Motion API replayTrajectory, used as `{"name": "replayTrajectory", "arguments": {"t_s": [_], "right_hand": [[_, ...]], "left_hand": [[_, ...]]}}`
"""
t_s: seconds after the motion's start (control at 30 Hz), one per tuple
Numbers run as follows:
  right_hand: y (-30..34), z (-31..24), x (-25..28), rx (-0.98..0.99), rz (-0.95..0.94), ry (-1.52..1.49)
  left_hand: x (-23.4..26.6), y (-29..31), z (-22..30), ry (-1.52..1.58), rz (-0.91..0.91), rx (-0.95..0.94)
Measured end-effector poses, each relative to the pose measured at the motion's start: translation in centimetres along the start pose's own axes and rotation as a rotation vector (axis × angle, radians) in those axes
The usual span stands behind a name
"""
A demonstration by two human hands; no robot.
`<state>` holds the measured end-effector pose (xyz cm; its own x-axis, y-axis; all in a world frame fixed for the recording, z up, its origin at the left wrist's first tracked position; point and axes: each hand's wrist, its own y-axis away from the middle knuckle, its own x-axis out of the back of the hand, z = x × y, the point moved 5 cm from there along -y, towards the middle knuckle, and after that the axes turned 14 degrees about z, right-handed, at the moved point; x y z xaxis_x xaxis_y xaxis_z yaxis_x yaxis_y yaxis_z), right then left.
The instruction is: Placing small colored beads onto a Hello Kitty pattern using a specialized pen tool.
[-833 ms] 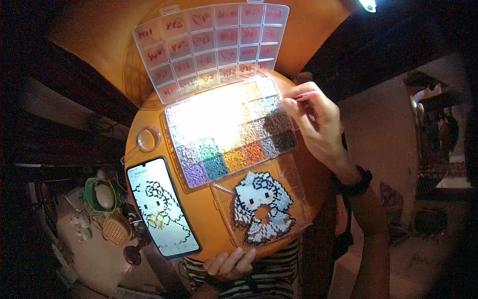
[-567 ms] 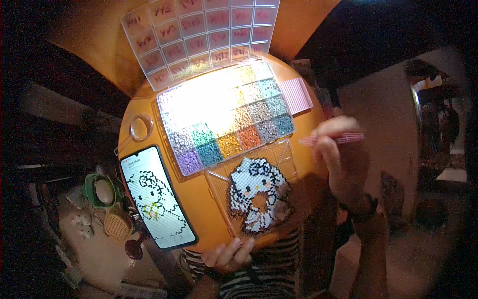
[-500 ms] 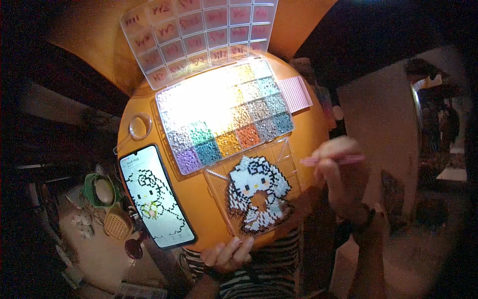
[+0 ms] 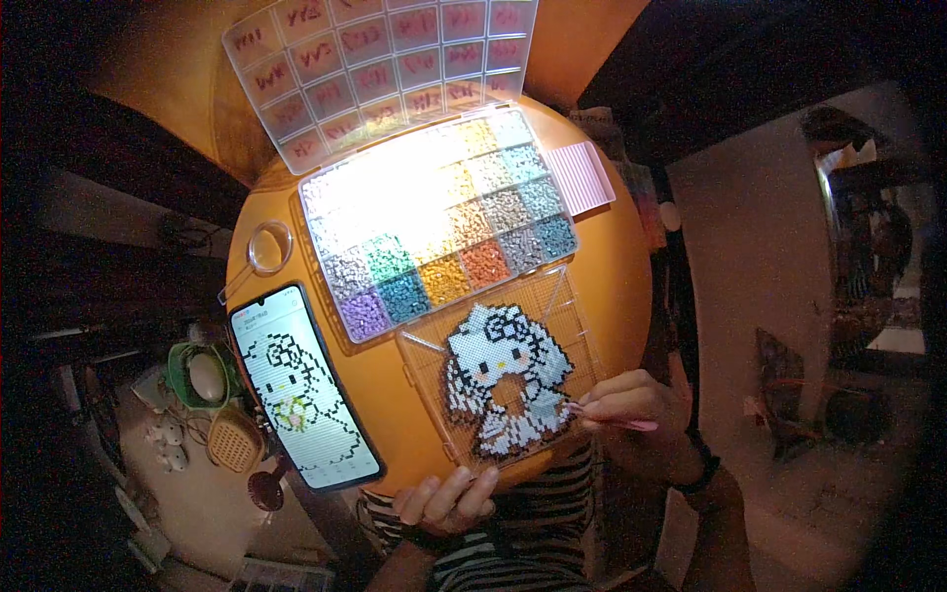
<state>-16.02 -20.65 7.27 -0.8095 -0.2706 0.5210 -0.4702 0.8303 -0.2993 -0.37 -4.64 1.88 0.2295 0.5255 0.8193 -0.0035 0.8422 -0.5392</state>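
On the round orange table lies a transparent pegboard, with a bead picture of a white, dark-outlined cartoon character on it. A brown patch sits in the figure's middle. My right hand is closed on pink tweezers, their tip at the figure's lower right edge. Whether a bead is in the tip is too small to see. At the board's near left corner, my left hand has its fingers bent against the edge. Left of the board, a phone displays a matching pixel pattern.
A compartment box of coloured beads stands behind the board, its transparent lid raised. Glare washes out its middle. Beside it are a pink ridged tray and a small transparent round scoop. A green bowl sits lower left, off the table.
My right hand has come down and left with the tweezers, from beside the board to the bead figure's lower right edge. My left hand stays at the corner. The view has shifted slightly.
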Motion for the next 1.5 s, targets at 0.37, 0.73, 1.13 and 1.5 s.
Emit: {"name": "replayTrajectory", "arguments": {"t_s": [0.37,0.73,1.13,1.5], "right_hand": [[0.3,-0.1,0.5,0.028,0.000,0.069],[-0.4,0.3,0.9,0.008,-0.028,0.083],[-0.3,0.7,1.1,-0.032,-0.038,0.065],[-1.9,0.7,1.7,-0.105,0.334,-0.150]], "left_hand": [[0.0,0.3,0.8,-0.013,0.013,-0.009],[-0.4,-0.3,1.0,0.024,0.015,0.000],[-0.4,-1.5,1.2,0.024,0.055,0.016],[1.1,-0.8,0.6,0.005,0.079,-0.061]]}}
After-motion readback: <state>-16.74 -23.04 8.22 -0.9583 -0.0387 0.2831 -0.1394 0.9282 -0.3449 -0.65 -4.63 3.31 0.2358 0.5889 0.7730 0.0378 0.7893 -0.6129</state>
